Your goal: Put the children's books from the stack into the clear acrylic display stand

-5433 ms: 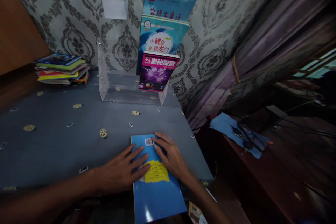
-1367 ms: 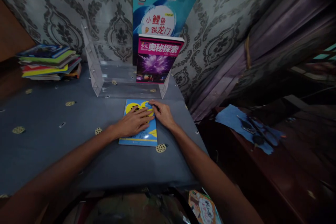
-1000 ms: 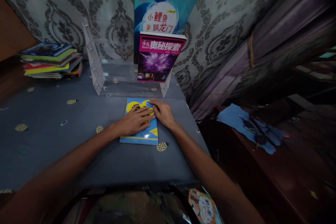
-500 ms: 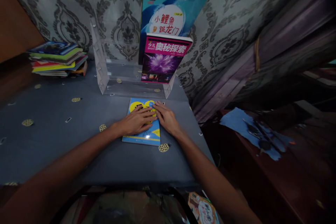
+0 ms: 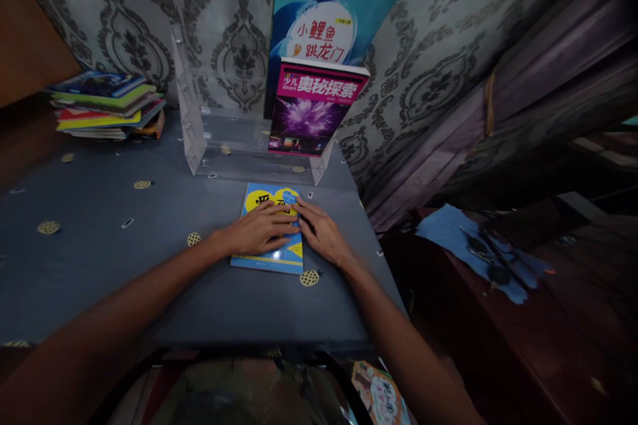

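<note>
A blue and yellow book lies flat on the grey table, just in front of a clear acrylic stand. My left hand rests flat on the book's cover with its fingers stretched out. My right hand lies at the book's right edge, fingers extended and touching the cover. In the stand a pink and purple book stands upright. Behind it is a taller teal book, and another one shows behind that at the top.
A stack of several colourful books sits at the table's back left. Patterned wallpaper and a purple curtain bound the table. A lower wooden surface on the right holds a blue cloth with dark tools. Another book lies below the table's front edge.
Since 5.4 s ago the book has been turned front side up and moved forward to the stand. In the last second both hands slid slightly back toward me, uncovering more of the book's top.
</note>
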`<action>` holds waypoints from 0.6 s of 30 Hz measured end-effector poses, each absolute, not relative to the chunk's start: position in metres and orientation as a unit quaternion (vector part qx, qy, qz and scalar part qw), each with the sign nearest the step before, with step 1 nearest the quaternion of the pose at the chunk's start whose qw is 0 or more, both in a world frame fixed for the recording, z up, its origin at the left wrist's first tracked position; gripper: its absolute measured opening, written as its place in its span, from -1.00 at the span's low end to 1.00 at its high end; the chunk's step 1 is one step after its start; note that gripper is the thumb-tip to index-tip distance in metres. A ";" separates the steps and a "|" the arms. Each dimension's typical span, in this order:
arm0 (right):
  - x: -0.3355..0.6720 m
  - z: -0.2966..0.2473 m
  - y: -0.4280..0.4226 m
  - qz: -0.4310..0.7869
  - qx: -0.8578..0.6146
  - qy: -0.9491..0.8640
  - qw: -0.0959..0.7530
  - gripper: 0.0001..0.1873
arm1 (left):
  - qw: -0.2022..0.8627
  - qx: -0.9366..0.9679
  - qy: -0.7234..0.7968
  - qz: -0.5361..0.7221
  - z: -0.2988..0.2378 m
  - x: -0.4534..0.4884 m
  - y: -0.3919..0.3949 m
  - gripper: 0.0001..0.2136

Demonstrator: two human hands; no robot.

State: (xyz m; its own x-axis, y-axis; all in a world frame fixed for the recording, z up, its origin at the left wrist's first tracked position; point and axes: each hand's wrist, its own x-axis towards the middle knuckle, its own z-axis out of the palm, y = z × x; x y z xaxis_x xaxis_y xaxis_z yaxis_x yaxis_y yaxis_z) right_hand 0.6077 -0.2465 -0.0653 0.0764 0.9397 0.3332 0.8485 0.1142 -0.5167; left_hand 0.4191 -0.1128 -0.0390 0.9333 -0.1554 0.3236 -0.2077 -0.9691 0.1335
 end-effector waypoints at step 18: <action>0.610 -0.062 -0.247 0.081 -0.664 -0.679 0.302 -0.53 | 0.021 0.986 -0.050 0.159 -0.040 0.418 -0.130 -0.72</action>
